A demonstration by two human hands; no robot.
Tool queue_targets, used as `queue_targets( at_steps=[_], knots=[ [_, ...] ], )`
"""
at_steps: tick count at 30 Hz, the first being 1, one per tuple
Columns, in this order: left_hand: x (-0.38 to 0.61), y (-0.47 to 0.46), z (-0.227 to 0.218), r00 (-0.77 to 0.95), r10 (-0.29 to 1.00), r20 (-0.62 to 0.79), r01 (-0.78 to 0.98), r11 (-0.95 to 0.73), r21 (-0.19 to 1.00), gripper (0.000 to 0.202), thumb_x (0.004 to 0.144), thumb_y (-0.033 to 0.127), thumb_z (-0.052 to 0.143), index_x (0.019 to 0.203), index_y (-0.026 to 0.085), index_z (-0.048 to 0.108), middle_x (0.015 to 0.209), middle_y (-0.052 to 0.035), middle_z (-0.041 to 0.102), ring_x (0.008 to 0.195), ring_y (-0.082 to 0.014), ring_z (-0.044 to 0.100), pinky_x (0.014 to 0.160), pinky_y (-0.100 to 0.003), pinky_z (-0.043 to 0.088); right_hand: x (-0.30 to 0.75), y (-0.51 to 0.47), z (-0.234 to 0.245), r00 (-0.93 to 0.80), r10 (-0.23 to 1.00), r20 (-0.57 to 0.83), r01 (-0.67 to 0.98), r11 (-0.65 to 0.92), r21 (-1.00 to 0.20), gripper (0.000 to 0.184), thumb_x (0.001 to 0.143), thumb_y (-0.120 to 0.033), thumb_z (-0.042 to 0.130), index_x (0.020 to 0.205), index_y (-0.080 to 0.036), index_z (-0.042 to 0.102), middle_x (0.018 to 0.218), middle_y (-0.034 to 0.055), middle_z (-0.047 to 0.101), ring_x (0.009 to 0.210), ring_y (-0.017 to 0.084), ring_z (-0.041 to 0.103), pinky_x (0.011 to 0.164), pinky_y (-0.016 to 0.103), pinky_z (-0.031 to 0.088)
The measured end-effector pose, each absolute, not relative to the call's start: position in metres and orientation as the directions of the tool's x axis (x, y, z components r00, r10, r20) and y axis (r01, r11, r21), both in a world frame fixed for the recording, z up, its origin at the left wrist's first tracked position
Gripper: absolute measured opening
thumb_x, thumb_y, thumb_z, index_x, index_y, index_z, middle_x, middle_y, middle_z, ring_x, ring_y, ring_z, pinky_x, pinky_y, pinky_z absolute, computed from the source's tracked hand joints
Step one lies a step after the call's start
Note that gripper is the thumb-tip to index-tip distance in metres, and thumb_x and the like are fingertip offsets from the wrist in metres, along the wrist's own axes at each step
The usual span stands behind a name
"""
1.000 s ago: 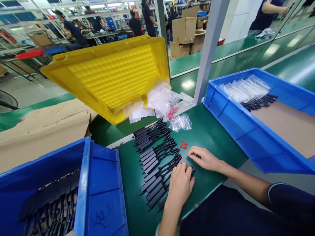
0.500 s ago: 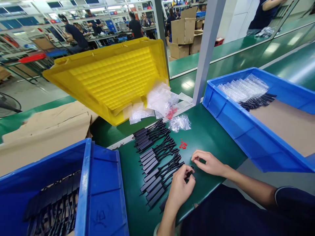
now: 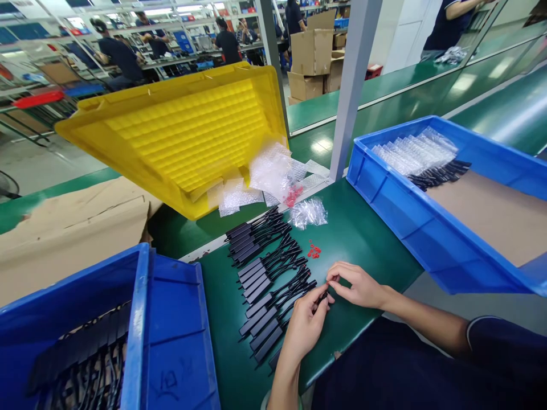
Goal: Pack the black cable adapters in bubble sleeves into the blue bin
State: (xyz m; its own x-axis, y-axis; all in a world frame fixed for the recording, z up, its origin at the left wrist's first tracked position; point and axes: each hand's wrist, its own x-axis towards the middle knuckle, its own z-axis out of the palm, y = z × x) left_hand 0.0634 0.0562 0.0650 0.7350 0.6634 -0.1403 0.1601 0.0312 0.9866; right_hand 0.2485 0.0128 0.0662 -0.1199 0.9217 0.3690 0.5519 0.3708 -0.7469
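My left hand (image 3: 306, 323) is closed round the black end of a cable (image 3: 323, 298), close to the bench's near edge. The fingertips of my right hand (image 3: 356, 286) are pinched together and meet that cable end; whatever is between them is too small to make out. Left of my hands lie several black adapters with cables (image 3: 261, 310), side by side in a slanting row, their cable ends toward me. Beyond my right hand is a small scatter of red rings (image 3: 314, 251). A heap of clear plastic bags (image 3: 308, 213) sits behind the rings.
A blue crate (image 3: 173, 330) at the left holds more black adapters. Another blue crate (image 3: 393, 210) at the right contains bubble-wrapped pieces (image 3: 416, 151). A yellow tray (image 3: 183, 136) leans at the back beside bubble bags (image 3: 271, 173). A grey post (image 3: 352, 85) rises from the bench.
My right hand has moved left and its fingertips now touch the cable end at my left hand. My left hand keeps its hold. The whole view has shifted slightly.
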Motion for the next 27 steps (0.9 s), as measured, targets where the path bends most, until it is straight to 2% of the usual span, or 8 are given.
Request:
queue_targets(
  at_steps=[5, 11, 18, 24, 27],
  knots=[
    [0.064, 0.056, 0.065, 0.715, 0.661, -0.227, 0.158, 0.163, 0.974, 0.041, 0.089, 0.029, 0.05, 0.127, 0.016, 0.051, 0.098, -0.0089, 0.066, 0.066, -0.0126, 0.059, 0.069, -0.029, 0.051, 0.246, 0.012, 0.06, -0.182, 0.924, 0.336, 0.569, 0.378, -0.73, 0.008, 0.095, -0.021, 0.047, 0.093, -0.018, 0.055, 0.082, 0.0055, 0.061, 0.075, 0.016, 0.057, 0.069, 0.029, 0.047],
    [0.066, 0.057, 0.065, 0.694, 0.678, -0.242, 0.152, 0.19, 0.97, 0.033, 0.086, 0.032, 0.054, 0.114, 0.014, 0.058, 0.087, -0.0064, 0.066, 0.059, -0.0105, 0.056, 0.06, -0.025, 0.049, 0.246, 0.01, 0.056, -0.195, 0.919, 0.344, 0.588, 0.39, -0.709, 0.01, 0.096, -0.021, 0.046, 0.093, -0.018, 0.055, 0.082, 0.005, 0.062, 0.074, 0.015, 0.057, 0.068, 0.028, 0.047],
    [0.069, 0.055, 0.062, 0.635, 0.729, -0.255, 0.192, 0.171, 0.966, 0.02, 0.083, 0.032, 0.055, 0.092, 0.014, 0.059, 0.075, -0.0037, 0.063, 0.055, -0.0116, 0.057, 0.055, -0.024, 0.047, 0.243, 0.01, 0.059, -0.255, 0.882, 0.397, 0.66, 0.459, -0.595, 0.012, 0.097, -0.019, 0.041, 0.093, -0.018, 0.052, 0.08, 0.0055, 0.061, 0.073, 0.017, 0.054, 0.067, 0.029, 0.046],
    [0.069, 0.053, 0.062, 0.593, 0.776, -0.216, 0.285, 0.049, 0.957, 0.014, 0.084, 0.031, 0.052, 0.084, 0.018, 0.054, 0.071, -0.0014, 0.06, 0.054, -0.0124, 0.057, 0.053, -0.023, 0.045, 0.241, 0.008, 0.063, -0.307, 0.879, 0.365, 0.618, 0.476, -0.626, 0.01, 0.094, -0.016, 0.042, 0.093, -0.018, 0.052, 0.082, 0.0056, 0.06, 0.074, 0.016, 0.054, 0.067, 0.028, 0.046],
    [0.068, 0.053, 0.062, 0.606, 0.77, -0.201, 0.313, 0.002, 0.95, 0.013, 0.084, 0.032, 0.051, 0.081, 0.02, 0.049, 0.068, 0.0014, 0.055, 0.053, -0.0122, 0.056, 0.05, -0.022, 0.044, 0.249, 0.018, 0.07, -0.23, 0.916, 0.327, 0.623, 0.397, -0.674, 0.007, 0.092, -0.016, 0.046, 0.09, -0.019, 0.053, 0.081, 0.0039, 0.06, 0.073, 0.015, 0.056, 0.068, 0.026, 0.046]
  ],
)
